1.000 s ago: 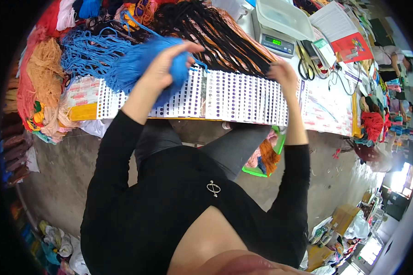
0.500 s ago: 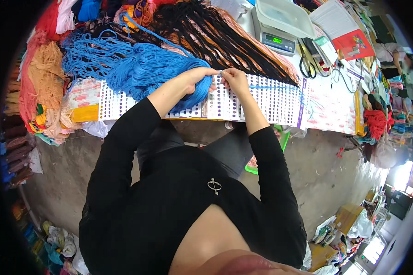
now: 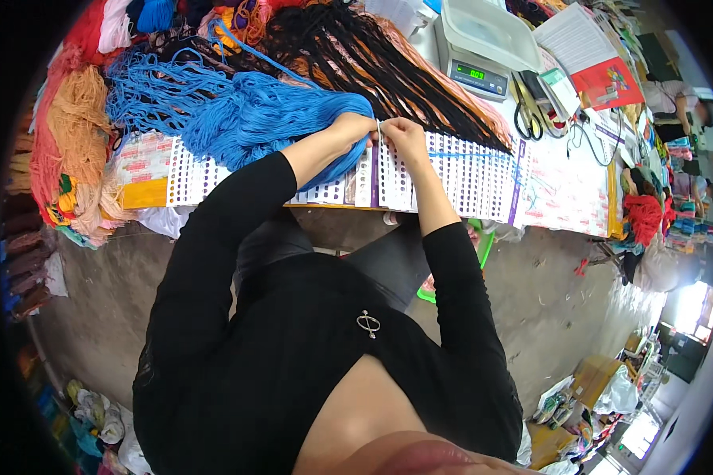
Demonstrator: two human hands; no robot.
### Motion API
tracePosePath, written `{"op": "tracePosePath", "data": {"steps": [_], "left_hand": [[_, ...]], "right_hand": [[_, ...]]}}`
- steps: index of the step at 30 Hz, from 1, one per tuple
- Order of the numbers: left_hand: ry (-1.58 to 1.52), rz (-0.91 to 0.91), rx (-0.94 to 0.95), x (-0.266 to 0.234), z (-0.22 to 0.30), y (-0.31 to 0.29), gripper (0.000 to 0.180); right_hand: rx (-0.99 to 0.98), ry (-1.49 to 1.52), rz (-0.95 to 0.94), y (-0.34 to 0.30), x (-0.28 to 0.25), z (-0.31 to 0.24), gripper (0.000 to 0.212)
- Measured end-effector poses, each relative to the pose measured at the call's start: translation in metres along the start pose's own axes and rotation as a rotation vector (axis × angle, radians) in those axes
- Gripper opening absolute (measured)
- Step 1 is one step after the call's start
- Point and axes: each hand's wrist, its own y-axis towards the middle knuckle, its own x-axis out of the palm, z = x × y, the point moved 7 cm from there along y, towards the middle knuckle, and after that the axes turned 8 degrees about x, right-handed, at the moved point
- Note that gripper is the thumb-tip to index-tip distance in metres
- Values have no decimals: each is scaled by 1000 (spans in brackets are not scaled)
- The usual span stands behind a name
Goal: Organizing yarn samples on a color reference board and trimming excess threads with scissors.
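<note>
A large skein of blue thread (image 3: 265, 111) lies across the table in front of me, its loose strands spreading left. At its right end my left hand (image 3: 352, 131) is closed around the looped thread, thumb toward my other hand. Fingertips of my right hand (image 3: 402, 138) are pinched together against the left ones, at the upper end of a white punched card (image 3: 393, 178); the small piece between them is mostly hidden. More white cards with rows of holes (image 3: 471, 186) lie side by side under both hands. A few blue strands (image 3: 471, 153) stretch over them to the right.
Black thread hanks (image 3: 420, 87) lie beyond my hands. A digital scale (image 3: 477, 77) with a clear tray stands at the back right, beside scissors (image 3: 526, 111) and a red booklet (image 3: 608, 82). Peach hanks (image 3: 79, 107) hang at the left. A green-rimmed basket (image 3: 486, 247) sits below the table edge.
My left hand has shifted slightly right, its thumb now drawn in against my right fingertips. The blue skein's end has moved right with it. The scale's display reading has changed.
</note>
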Motion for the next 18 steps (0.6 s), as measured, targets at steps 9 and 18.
{"op": "tracePosePath", "data": {"steps": [9, 18], "left_hand": [[-161, -111, -23, -45, 29, 2, 16], [-192, -333, -10, -21, 50, -23, 39]], "right_hand": [[-67, -376, 158, -10, -2, -2, 23], [-251, -213, 394, -29, -7, -2, 19]]}}
